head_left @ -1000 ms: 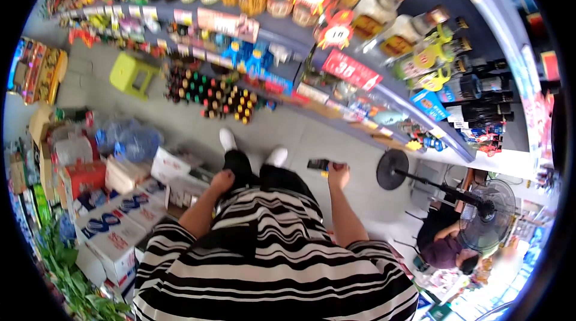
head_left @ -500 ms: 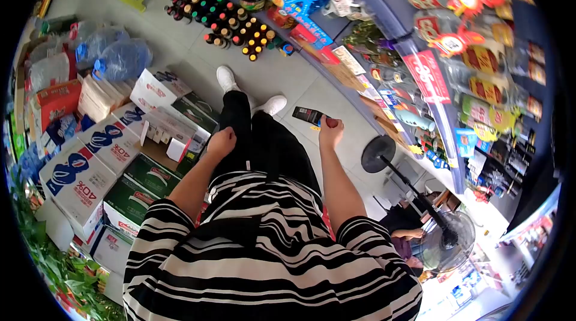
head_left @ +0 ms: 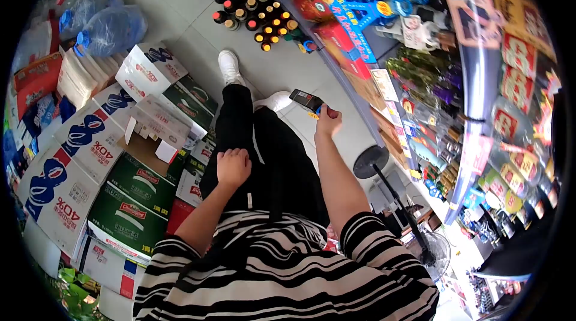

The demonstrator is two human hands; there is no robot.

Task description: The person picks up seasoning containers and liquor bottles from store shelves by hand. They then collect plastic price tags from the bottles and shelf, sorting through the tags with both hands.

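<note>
My right hand (head_left: 329,122) is closed round the near end of a black, narrow package or bottle (head_left: 305,99) with small pale print. It is held out over the tiled floor near the shelf, and its exact kind is too small to read. A bit of blue and orange shows beside my fingers. My left hand (head_left: 233,168) hangs in front of my left thigh, its back towards me and its fingers curled in. Nothing shows in it. The stacked cartons are to its left, with a green drinks carton (head_left: 144,177) closest.
White cartons (head_left: 66,201) and large water jugs (head_left: 113,30) stand along the left. Dark bottles (head_left: 240,0) are grouped on the floor ahead. A stocked shelf (head_left: 360,90) runs along the right, with a standing fan (head_left: 429,249) close to my right elbow.
My view has shifted forward, bringing the floor bottles and shelf closer. My left hand has swung right, further across my thigh. The black item stays in my right hand.
</note>
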